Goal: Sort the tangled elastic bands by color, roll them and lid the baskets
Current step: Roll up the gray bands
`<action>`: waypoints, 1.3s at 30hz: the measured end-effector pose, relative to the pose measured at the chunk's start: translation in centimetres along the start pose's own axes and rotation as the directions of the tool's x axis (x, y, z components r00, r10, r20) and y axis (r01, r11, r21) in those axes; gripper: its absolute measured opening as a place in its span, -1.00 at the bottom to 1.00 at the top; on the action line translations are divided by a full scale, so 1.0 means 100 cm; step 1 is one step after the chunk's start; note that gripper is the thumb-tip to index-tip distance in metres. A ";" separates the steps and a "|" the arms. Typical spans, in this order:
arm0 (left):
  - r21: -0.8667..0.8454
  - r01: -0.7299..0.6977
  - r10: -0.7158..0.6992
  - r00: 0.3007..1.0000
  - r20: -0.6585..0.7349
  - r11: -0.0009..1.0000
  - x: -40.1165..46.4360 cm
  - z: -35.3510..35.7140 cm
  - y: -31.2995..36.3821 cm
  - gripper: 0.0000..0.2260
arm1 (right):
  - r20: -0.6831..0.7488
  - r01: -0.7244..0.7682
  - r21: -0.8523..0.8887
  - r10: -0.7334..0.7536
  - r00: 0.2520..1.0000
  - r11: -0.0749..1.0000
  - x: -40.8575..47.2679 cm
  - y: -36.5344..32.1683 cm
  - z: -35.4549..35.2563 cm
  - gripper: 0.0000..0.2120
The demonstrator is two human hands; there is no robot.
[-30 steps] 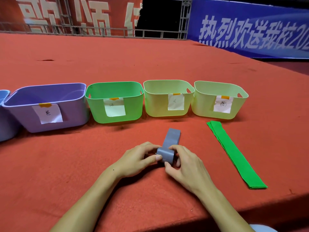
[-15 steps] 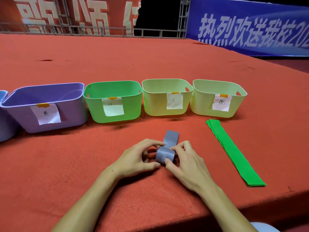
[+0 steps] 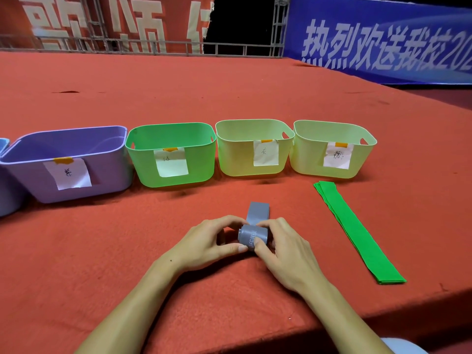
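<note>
Near the front edge of the red felt-covered table [image 3: 102, 251], about midway along it, a grey elastic band [image 3: 252, 235] lies mostly wound into a short, thick roll, with its loose flat tail running away from the person toward the baskets. The left hand [image 3: 207, 245] grips the roll's left end, thumb at its near side and fingers curled over the far side. The right hand [image 3: 288, 254] clamps the right end, thumb pressed on the roll's front face and fingers wrapped over the top where the tail leaves it.

To the right, a stack of flat bright green elastic bands [image 3: 357, 233] lies on the felt, angled from just before the rightmost basket toward the table's front right corner.

Beyond the hands a row of open plastic baskets stands side by side, each with a taped paper label: a lilac basket [image 3: 107, 169] on the left, then a green basket [image 3: 199, 164], a pale yellow basket [image 3: 237, 159] and a second pale yellow basket [image 3: 309, 159]. A sliver of a blue basket [image 3: 5, 190] shows at the left edge of the view.
</note>
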State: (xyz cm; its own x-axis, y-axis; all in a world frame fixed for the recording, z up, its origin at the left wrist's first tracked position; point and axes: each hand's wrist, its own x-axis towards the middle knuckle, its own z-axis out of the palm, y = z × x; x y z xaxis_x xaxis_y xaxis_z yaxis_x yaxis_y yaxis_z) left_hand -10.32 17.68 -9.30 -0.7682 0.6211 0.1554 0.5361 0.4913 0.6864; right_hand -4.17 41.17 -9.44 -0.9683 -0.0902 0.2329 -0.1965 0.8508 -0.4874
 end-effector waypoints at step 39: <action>-0.060 -0.038 0.032 0.995 -0.094 0.997 0.004 0.010 -0.002 -0.49 | 0.099 -0.013 -0.055 0.018 0.995 0.998 0.005 0.001 -0.006 -0.48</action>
State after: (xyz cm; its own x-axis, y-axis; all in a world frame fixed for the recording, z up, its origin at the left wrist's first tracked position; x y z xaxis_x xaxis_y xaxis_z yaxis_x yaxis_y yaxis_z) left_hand -10.40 18.41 -10.08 -0.7800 0.5765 0.2433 0.5429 0.4300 0.7214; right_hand -4.56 41.49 -8.84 -0.9823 -0.1252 0.1396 -0.1750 0.8793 -0.4430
